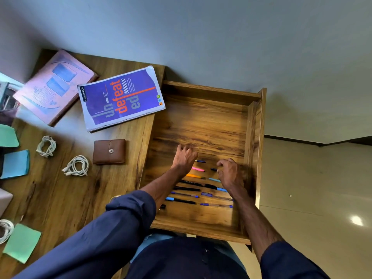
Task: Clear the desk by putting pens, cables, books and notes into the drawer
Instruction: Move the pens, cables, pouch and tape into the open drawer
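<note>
Both hands in open drawer (203, 121) over pens (187, 190): left (184, 158) curled, grip unclear; right (230, 173) loosely spread, empty. On worktop (66, 194): "classmate" notebook (120, 97) reading "Undefeated", pink book (54, 85), cables (77, 166), notes (17, 164), wallet (109, 151).

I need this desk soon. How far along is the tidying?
Done: the pens lie in the open wooden drawer. In hand: both hands, left and right, arrange them. Left on the desk: purple notebook, pink book, white cables, coloured notes.

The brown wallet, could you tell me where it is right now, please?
In the head view, the brown wallet lies on the desk, just left of the open drawer, below the purple notebook.
</note>
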Demonstrator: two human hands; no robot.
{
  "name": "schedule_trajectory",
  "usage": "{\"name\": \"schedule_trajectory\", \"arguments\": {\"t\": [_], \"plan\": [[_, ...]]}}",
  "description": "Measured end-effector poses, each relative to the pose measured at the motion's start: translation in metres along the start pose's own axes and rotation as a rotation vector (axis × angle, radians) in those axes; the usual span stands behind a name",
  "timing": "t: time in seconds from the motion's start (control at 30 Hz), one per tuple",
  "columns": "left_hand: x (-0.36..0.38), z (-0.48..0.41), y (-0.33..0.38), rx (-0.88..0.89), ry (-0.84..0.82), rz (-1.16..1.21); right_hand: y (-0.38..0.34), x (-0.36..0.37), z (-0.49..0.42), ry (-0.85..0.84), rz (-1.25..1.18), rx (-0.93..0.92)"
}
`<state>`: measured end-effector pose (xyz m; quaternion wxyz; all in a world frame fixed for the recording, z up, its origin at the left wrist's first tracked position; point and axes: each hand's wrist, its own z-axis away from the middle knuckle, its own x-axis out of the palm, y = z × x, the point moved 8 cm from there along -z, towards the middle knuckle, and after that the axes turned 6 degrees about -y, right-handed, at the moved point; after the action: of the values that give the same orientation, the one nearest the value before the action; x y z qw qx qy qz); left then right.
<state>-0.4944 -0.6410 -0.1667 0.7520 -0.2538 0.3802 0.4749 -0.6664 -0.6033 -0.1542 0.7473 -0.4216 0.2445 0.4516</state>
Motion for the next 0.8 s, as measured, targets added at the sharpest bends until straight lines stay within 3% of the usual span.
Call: {"name": "schedule_trajectory", "arguments": {"t": [0.43,0.8], "plan": [[0.012,0.005,-0.004,-0.035,-0.04,-0.024,0.009,0.0,0.014,-0.007,-0.026,0.012],[-0.016,0.074,-0.037,-0.202,0.211,0.257,-0.05,-0.005,0.018,0.071,-0.014,-0.136]]}}
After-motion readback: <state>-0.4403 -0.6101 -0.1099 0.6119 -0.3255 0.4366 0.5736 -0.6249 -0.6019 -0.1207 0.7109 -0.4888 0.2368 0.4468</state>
